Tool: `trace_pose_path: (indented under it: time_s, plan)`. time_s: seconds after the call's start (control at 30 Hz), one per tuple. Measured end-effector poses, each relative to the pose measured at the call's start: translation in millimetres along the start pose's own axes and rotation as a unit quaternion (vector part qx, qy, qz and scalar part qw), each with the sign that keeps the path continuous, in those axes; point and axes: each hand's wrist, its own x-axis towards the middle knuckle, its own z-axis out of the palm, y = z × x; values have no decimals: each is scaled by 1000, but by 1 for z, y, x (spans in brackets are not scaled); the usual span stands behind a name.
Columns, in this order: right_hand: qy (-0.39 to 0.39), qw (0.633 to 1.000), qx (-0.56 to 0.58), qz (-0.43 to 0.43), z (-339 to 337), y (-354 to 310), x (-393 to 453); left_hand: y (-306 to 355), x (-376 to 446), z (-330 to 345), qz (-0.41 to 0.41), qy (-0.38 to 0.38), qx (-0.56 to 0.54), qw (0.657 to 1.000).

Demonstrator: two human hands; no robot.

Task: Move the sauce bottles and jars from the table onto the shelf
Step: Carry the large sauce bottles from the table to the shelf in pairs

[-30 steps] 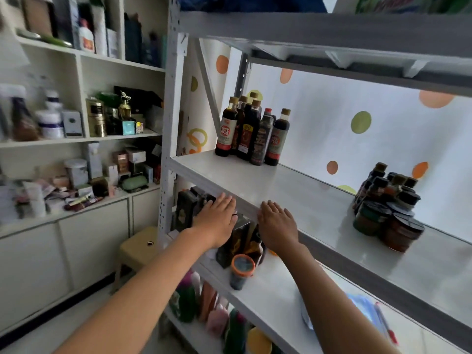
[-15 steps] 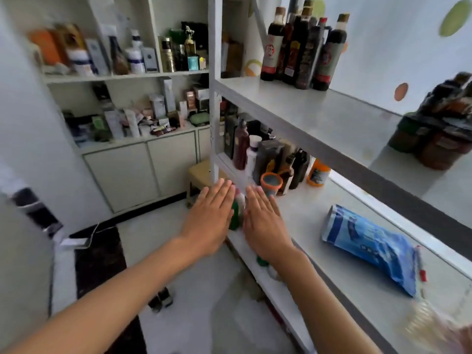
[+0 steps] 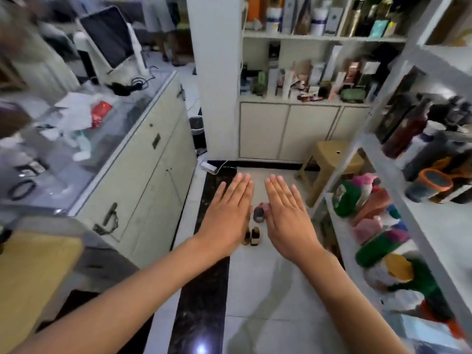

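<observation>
we hold both hands out flat in front of us, palms down, fingers straight and together: the left hand and the right hand side by side, apart from each other, grasping nothing. under the gap between them a few small dark bottles stand on the floor, near the front foot of the metal shelf at our right. that shelf already carries things: dark bottles at the left end of one level, an orange-rimmed jar beside them, and soft coloured packs on the level below, though the blur keeps us from naming each. a glass counter runs along our left with papers and cables on it; we see no sauce bottles there that we can be sure of. we judge some of the job done, since bottles stand on the shelf, but how many remain we cannot tell, as the table itself does not clearly show.
</observation>
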Motion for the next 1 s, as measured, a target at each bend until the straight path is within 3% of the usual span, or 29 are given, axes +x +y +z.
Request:
trace_pose_path:
  time_s: [0.13, 0.37, 0.67, 0.83, 1.0]
  plan:
    - [-32, 997, 24, -71, 37, -82, 7, -58, -68, -15, -74, -7, -25, 997]
    - [-71, 975, 39, -207, 93, -260, 12, -180, -215, -51, -222, 45, -47, 973]
    - [-131, 922, 59, -359, 166, -480, -8, -300, -400, -70, -401, 81, -60, 910]
    - [-160, 900, 92, -395, 193, -567, -22, -342, -468, -76, -470, 104, -67, 874]
    - [-193, 886, 92, -412, 221, -614, -22, -375, -505, -70, -517, 103, -79, 846]
